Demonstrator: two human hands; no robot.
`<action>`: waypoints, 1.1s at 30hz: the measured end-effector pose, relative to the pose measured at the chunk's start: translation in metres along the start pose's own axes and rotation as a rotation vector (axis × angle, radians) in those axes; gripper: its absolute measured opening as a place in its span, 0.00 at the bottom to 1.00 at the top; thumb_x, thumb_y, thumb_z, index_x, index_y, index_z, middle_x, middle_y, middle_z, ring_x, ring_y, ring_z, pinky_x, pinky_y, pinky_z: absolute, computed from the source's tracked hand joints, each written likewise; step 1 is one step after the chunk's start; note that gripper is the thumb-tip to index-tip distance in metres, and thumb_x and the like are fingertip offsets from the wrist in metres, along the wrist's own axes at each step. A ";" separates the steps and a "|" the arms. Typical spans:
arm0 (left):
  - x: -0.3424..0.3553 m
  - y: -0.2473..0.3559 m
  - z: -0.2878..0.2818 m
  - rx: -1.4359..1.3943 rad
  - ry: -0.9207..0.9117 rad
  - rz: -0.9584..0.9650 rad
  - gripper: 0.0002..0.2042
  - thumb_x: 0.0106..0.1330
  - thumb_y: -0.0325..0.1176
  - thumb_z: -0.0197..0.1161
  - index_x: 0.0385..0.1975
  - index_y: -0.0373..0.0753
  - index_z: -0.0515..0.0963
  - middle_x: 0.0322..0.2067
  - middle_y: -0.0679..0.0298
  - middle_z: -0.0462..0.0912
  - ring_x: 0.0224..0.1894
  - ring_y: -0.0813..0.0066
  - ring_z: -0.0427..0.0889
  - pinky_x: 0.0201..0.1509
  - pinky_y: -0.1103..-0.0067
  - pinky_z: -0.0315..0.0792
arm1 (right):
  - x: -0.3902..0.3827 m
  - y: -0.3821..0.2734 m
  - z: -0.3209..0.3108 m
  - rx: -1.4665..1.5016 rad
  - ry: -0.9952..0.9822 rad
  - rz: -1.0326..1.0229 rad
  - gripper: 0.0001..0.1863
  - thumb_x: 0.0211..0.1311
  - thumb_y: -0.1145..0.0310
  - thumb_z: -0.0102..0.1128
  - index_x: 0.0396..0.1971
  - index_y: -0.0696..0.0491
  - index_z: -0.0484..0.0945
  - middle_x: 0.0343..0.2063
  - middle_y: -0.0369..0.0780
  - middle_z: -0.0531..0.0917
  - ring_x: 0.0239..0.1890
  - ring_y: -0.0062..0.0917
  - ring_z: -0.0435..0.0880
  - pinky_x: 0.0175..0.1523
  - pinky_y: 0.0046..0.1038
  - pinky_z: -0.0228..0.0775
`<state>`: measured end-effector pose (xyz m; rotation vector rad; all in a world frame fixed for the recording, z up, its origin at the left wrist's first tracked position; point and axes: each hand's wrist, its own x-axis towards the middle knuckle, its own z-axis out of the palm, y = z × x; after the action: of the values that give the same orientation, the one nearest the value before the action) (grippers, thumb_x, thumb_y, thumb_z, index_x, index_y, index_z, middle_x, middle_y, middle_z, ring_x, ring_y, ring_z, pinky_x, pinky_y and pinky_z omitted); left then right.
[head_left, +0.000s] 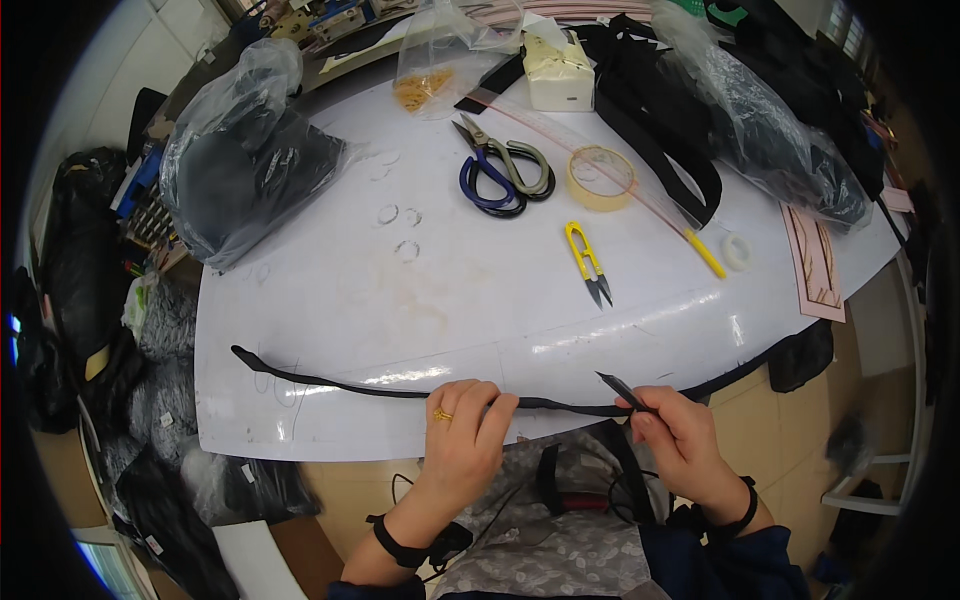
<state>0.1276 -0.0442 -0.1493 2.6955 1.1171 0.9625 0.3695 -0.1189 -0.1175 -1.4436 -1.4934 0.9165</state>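
Observation:
A long, thin black strip (330, 386) runs along the front of the white work table (380, 300), its left end lying flat and its right part trailing toward a black piece at the right edge. My left hand (462, 440), with a gold ring, is closed on the middle of the strip, fingers curled over it. My right hand (680, 450) grips a dark, slim pointed tool (618, 385), its tip pointing up-left just above the table. That hand is right at the strip, though whether it also holds the strip I cannot tell.
Farther back lie yellow snips (585, 260), two scissors (500, 175), a tape roll (600, 180), a clear ruler (545, 132) and a yellow marker (705, 255). Plastic-bagged black material (255, 170) sits back left, more (760, 130) back right. Dark bundles (80, 260) crowd the left side.

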 end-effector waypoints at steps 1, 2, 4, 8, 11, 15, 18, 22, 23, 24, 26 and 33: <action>-0.001 0.000 -0.002 0.009 0.010 0.005 0.15 0.48 0.21 0.61 0.39 0.34 0.78 0.39 0.58 0.74 0.43 0.60 0.77 0.51 0.63 0.69 | 0.000 -0.001 0.000 -0.008 -0.010 0.002 0.08 0.66 0.78 0.55 0.43 0.60 0.79 0.24 0.40 0.79 0.23 0.21 0.78 0.30 0.21 0.68; -0.002 0.000 -0.004 0.024 0.023 0.007 0.14 0.48 0.22 0.61 0.38 0.34 0.77 0.39 0.58 0.74 0.42 0.60 0.77 0.50 0.64 0.69 | 0.001 -0.004 0.001 -0.013 -0.025 0.000 0.09 0.65 0.78 0.55 0.43 0.60 0.79 0.24 0.41 0.80 0.23 0.23 0.79 0.30 0.22 0.69; -0.001 0.002 -0.008 0.015 0.031 0.001 0.15 0.49 0.22 0.63 0.39 0.35 0.77 0.38 0.59 0.75 0.42 0.61 0.77 0.48 0.66 0.68 | -0.002 -0.009 0.001 -0.030 -0.037 -0.001 0.09 0.65 0.78 0.55 0.43 0.60 0.79 0.24 0.41 0.80 0.23 0.23 0.79 0.30 0.22 0.69; 0.011 0.004 0.001 -0.088 -0.028 0.053 0.16 0.52 0.24 0.60 0.43 0.33 0.75 0.40 0.57 0.74 0.45 0.60 0.76 0.54 0.65 0.69 | -0.013 -0.001 0.009 -0.016 0.119 0.099 0.10 0.63 0.77 0.55 0.43 0.61 0.78 0.25 0.38 0.79 0.25 0.18 0.75 0.31 0.20 0.65; 0.002 0.008 0.002 -0.050 -0.006 0.009 0.17 0.55 0.25 0.58 0.46 0.32 0.74 0.42 0.55 0.74 0.48 0.59 0.76 0.60 0.62 0.68 | -0.009 -0.007 0.015 -0.097 0.117 0.195 0.12 0.65 0.77 0.54 0.46 0.63 0.77 0.28 0.36 0.78 0.27 0.15 0.72 0.33 0.19 0.63; -0.001 0.005 -0.001 -0.138 0.017 0.016 0.19 0.57 0.25 0.56 0.50 0.31 0.72 0.46 0.52 0.73 0.53 0.57 0.74 0.66 0.61 0.65 | -0.003 0.013 0.021 -0.323 0.130 -0.093 0.10 0.60 0.78 0.58 0.41 0.63 0.76 0.29 0.40 0.80 0.31 0.21 0.75 0.38 0.24 0.67; -0.007 -0.003 -0.004 -0.017 0.014 -0.058 0.21 0.58 0.27 0.58 0.54 0.32 0.71 0.54 0.51 0.72 0.63 0.56 0.69 0.69 0.52 0.57 | 0.001 0.007 0.019 -0.317 0.110 0.029 0.06 0.60 0.78 0.59 0.36 0.62 0.76 0.26 0.39 0.78 0.29 0.19 0.73 0.36 0.23 0.64; -0.012 -0.023 -0.031 0.075 0.077 -0.330 0.25 0.59 0.35 0.67 0.57 0.38 0.72 0.63 0.50 0.66 0.71 0.52 0.60 0.69 0.44 0.52 | 0.001 -0.001 0.017 -0.339 0.131 0.034 0.07 0.63 0.73 0.60 0.38 0.60 0.78 0.26 0.40 0.79 0.28 0.20 0.75 0.36 0.25 0.67; -0.015 -0.031 -0.041 0.072 0.086 -0.330 0.25 0.59 0.35 0.67 0.57 0.38 0.72 0.63 0.50 0.66 0.71 0.52 0.60 0.69 0.44 0.52 | 0.000 -0.005 0.015 -0.374 0.103 0.024 0.09 0.68 0.68 0.60 0.42 0.58 0.80 0.28 0.44 0.83 0.30 0.24 0.79 0.38 0.28 0.73; -0.017 -0.041 -0.051 0.107 0.098 -0.424 0.26 0.59 0.37 0.69 0.57 0.40 0.72 0.64 0.49 0.64 0.72 0.50 0.58 0.69 0.45 0.52 | 0.001 -0.007 0.013 -0.385 0.113 0.020 0.09 0.68 0.68 0.60 0.42 0.58 0.80 0.28 0.44 0.83 0.30 0.24 0.79 0.38 0.28 0.73; -0.023 -0.062 -0.066 0.124 0.113 -0.507 0.28 0.58 0.39 0.72 0.58 0.41 0.72 0.66 0.48 0.62 0.72 0.48 0.55 0.69 0.45 0.53 | -0.001 -0.008 0.009 -0.363 0.069 0.115 0.11 0.65 0.70 0.62 0.44 0.59 0.79 0.33 0.45 0.85 0.35 0.22 0.79 0.44 0.25 0.73; -0.033 -0.100 -0.097 0.247 0.039 -0.570 0.31 0.56 0.34 0.73 0.61 0.40 0.71 0.68 0.39 0.59 0.70 0.40 0.57 0.70 0.58 0.58 | 0.001 0.000 0.016 -0.290 0.175 0.116 0.05 0.58 0.78 0.62 0.33 0.62 0.77 0.19 0.35 0.75 0.25 0.14 0.69 0.31 0.21 0.61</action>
<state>-0.0075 -0.0091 -0.1175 2.2862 1.9720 0.8155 0.3547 -0.1171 -0.1236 -1.7874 -1.4674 0.6390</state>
